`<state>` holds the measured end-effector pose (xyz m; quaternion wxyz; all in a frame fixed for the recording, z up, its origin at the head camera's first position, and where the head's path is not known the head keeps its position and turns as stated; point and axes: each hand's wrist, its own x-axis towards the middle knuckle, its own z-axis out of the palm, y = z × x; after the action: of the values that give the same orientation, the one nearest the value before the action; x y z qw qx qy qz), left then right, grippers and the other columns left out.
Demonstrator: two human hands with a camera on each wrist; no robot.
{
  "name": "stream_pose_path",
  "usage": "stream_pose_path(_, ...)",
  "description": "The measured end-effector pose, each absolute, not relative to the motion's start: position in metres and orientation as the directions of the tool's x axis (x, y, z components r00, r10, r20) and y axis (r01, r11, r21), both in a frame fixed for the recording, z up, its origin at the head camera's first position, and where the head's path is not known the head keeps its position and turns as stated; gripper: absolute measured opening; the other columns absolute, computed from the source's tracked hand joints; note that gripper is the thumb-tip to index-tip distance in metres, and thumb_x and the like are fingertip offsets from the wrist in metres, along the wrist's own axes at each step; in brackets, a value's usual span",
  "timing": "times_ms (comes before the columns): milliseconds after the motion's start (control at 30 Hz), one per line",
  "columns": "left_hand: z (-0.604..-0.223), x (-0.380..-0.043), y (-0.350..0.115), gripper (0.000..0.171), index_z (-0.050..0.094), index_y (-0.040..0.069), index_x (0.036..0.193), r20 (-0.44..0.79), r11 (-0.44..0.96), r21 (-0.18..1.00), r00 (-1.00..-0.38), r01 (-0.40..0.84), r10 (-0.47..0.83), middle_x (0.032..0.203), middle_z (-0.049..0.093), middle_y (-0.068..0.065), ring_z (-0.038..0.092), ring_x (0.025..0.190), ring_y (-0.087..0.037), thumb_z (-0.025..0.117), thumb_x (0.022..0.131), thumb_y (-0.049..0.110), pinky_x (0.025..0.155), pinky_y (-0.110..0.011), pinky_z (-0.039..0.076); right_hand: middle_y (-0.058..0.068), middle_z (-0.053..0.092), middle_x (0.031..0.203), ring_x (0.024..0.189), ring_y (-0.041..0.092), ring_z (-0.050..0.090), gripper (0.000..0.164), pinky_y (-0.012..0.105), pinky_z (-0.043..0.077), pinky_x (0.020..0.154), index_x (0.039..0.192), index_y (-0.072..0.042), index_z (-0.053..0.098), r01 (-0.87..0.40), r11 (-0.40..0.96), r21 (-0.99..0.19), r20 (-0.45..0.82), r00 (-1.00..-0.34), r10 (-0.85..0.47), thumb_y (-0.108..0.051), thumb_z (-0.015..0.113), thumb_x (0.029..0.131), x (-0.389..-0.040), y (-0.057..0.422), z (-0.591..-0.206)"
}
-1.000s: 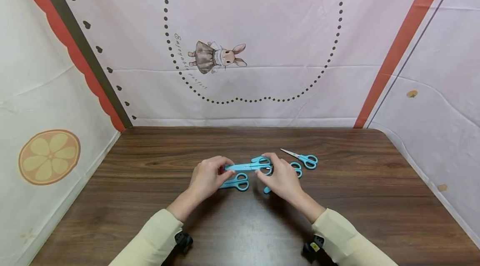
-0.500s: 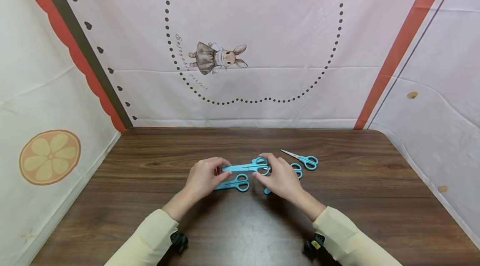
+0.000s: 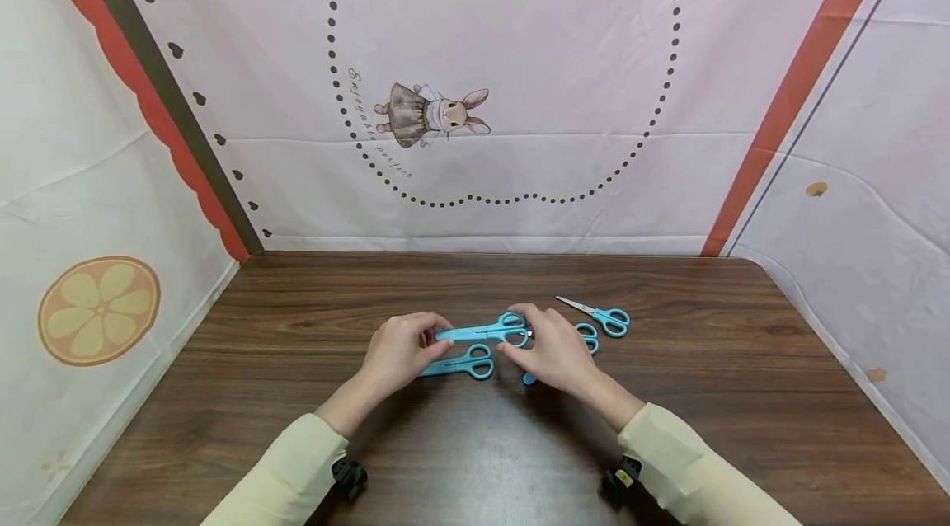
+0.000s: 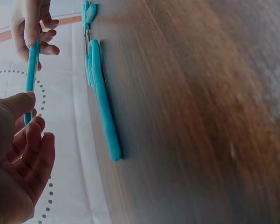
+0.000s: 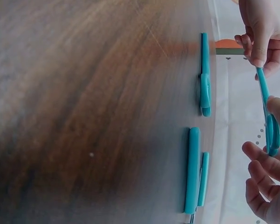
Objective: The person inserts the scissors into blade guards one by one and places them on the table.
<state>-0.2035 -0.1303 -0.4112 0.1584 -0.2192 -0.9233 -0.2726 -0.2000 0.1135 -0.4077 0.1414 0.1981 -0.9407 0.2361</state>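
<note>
A pair of teal scissors (image 3: pixel 478 332) in a matching blade cover is held level above the table between both hands. My left hand (image 3: pixel 397 354) pinches the covered blade end between thumb and fingertips. At the other end, my right hand (image 3: pixel 552 349) grips the finger loops; its thumb shows on the scissors' side in the right wrist view. Below the held pair lies a second pair of covered teal scissors (image 3: pixel 463 363), its tip hidden by the left hand. Past the right hand, another teal finger loop (image 3: pixel 590 338) shows, the rest mostly hidden behind that hand.
Scissors with bare metal blades (image 3: pixel 604 318) lie farther back on the right. A long teal piece (image 5: pixel 193 170) lies on the brown wooden table (image 3: pixel 705 394) under the right hand. A printed cloth (image 3: pixel 519 56) hangs behind the table's far edge.
My left hand has shifted slightly left, and the held scissors have moved a little left with both hands. More of the scissors lying below now shows.
</note>
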Motion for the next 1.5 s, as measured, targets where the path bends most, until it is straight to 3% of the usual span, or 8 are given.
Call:
stream_pose_path(233, -0.412, -0.204, -0.133, 0.01, 0.069, 0.023, 0.087, 0.4, 0.768, 0.427, -0.861, 0.477, 0.313, 0.064, 0.051, 0.018, 0.046, 0.056, 0.002, 0.073, 0.079, 0.026, 0.048, -0.018, 0.037, -0.01, 0.05, 0.072, 0.063, 0.005, 0.041, 0.053, 0.023, 0.034, 0.051, 0.119, -0.015, 0.059, -0.453, 0.812, -0.368, 0.348, -0.877, -0.332, -0.045, 0.07, 0.077, -0.202, 0.113, -0.407)
stream_pose_path(667, -0.408, -0.204, -0.14, 0.01, 0.069, 0.023, 0.087, 0.379, 0.783, 0.435, -0.88, 0.444, 0.288, 0.065, 0.052, 0.016, 0.045, 0.055, 0.001, 0.074, 0.078, 0.026, 0.047, -0.019, 0.037, -0.004, 0.055, 0.072, 0.063, 0.007, 0.043, 0.06, 0.023, 0.034, 0.047, 0.126, -0.015, 0.054, -0.463, 0.81, -0.359, 0.341, -0.873, -0.348, -0.046, 0.069, 0.078, -0.205, 0.105, -0.407)
stream_pose_path(1500, -0.416, -0.216, -0.152, 0.011, 0.069, 0.022, 0.088, 0.356, 0.804, 0.42, -0.891, 0.42, 0.28, 0.066, 0.054, 0.015, 0.047, 0.055, 0.0, 0.073, 0.079, 0.027, 0.047, -0.02, 0.038, -0.002, 0.059, 0.081, 0.066, 0.01, 0.045, 0.055, 0.025, 0.034, 0.047, 0.121, -0.018, 0.057, -0.474, 0.807, -0.352, 0.326, -0.871, -0.369, -0.048, 0.069, 0.077, -0.22, 0.095, -0.413)
